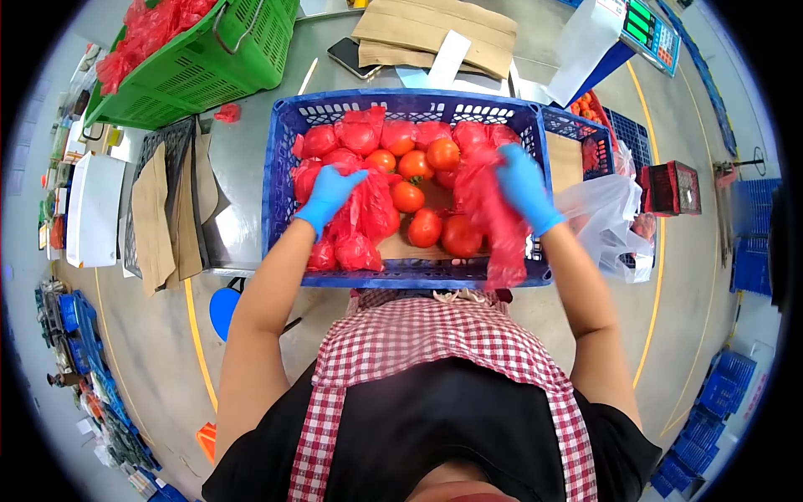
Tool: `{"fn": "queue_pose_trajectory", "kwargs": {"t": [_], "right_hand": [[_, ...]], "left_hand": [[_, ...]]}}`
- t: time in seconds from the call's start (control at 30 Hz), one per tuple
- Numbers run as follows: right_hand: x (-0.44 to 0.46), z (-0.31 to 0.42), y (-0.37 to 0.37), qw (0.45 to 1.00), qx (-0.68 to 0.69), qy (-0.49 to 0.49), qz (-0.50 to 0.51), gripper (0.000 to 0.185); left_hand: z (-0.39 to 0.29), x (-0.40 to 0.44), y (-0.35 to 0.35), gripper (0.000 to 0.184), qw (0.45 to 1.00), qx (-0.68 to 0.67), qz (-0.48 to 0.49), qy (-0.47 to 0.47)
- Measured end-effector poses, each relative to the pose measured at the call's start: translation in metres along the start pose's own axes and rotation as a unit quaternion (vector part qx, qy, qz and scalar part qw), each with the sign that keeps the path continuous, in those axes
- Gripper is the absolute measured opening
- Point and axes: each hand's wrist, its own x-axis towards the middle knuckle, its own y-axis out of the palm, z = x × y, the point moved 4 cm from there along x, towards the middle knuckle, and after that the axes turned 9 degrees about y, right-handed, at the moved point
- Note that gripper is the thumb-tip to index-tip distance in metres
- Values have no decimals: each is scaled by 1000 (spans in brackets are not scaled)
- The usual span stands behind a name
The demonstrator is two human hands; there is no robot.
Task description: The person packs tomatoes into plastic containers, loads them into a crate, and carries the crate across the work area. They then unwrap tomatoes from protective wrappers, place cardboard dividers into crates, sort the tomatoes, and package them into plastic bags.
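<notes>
A blue plastic crate [401,274] sits in front of me, with loose tomatoes [425,227] in its middle. Around them lie tomatoes wrapped in red plastic bags [358,134]. My left hand [333,197], in a blue glove, is closed on a bunched red plastic bag [361,213] over the crate's left half; its fingertips are partly hidden. On the right side, my gloved right hand [525,188] grips a loose, crumpled red plastic bag [495,222] that drapes over the crate's near edge.
A green basket [213,71] of red bags stands back left. Cardboard sheets [435,33] and a phone [351,57] lie behind the crate. At back right is a digital scale [640,33]. A clear plastic bag [606,217] hangs beside a second blue crate [577,125].
</notes>
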Motion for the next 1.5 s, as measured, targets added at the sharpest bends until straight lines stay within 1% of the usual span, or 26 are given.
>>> {"fn": "queue_pose_trajectory", "kwargs": {"t": [0.03,0.07,0.1,0.17,0.2,0.23,0.3,0.33,0.37,0.43,0.47,0.5,0.53,0.57,0.6,0.77,0.87,0.93,1.0,1.1,1.13,1.2,1.23,1.37,1.43,1.5], "right_hand": [[18,-37,-2,993,97,7,-64,18],[26,-50,-16,853,465,216,99,17],[23,-28,-48,771,590,208,123,17],[25,-17,-90,902,421,99,13,22],[26,-22,-88,925,376,40,-14,22],[26,-21,-88,943,330,-19,-40,23],[9,-10,-94,998,67,-6,-9,24],[2,-1,-95,998,-68,-3,7,25],[1,3,-87,993,-100,-21,50,27],[-10,10,-57,950,-226,-46,213,32],[-22,10,-32,927,-265,-110,240,32],[-35,26,-20,927,-239,-139,255,33],[-44,31,1,934,-191,-208,220,16],[-48,35,21,924,-231,-202,228,8],[-52,29,43,930,-242,-219,169,9],[-52,20,124,855,-398,-279,182,11],[-54,25,121,844,-395,-286,222,10],[-55,16,110,860,-345,-344,155,10],[-55,11,102,863,-320,-377,102,7],[-39,21,79,916,-289,-268,78,6],[-30,25,59,954,-224,-184,77,6],[-19,24,21,988,-24,-149,16,10],[-14,29,3,991,54,-125,2,13],[-21,113,-23,949,235,-160,139,20],[-22,154,-14,921,313,-216,87,18],[-13,164,0,897,399,-192,-16,16]], "left_hand": [[10,3,-5,28,996,-90,-2,-29],[-7,-8,-9,29,983,-167,18,-76],[-16,-11,-12,30,962,-257,7,-94],[-24,-16,-19,32,893,-430,-14,-133],[-24,-16,-23,41,865,-476,-38,-158],[-41,-17,-34,45,868,-475,-49,-139],[-63,-22,-45,44,885,-453,-10,-104],[-70,-26,-42,47,962,-263,77,-19],[-78,-34,-37,50,983,-56,159,69],[-81,-58,-13,56,881,319,269,222],[-77,-70,3,56,821,390,361,207],[-61,-79,20,51,795,412,386,220],[-58,-86,32,37,764,448,404,230],[-49,-85,41,33,742,469,411,245],[-37,-86,50,29,721,488,419,259],[-27,-84,65,15,663,537,447,269],[-22,-62,46,16,781,479,334,219],[-15,-43,12,13,956,218,166,107],[-4,-34,-21,19,997,-36,59,32],[-28,-33,-69,24,970,-239,-50,7],[-43,-36,-77,25,950,-303,-71,-16],[-71,-43,-81,27,895,-428,-110,-62],[-74,-41,-72,29,887,-449,-93,-57],[-117,-27,7,33,833,-553,17,-15],[-131,-26,47,39,674,-714,184,-42],[-130,-25,63,39,586,-770,239,-75]]}}
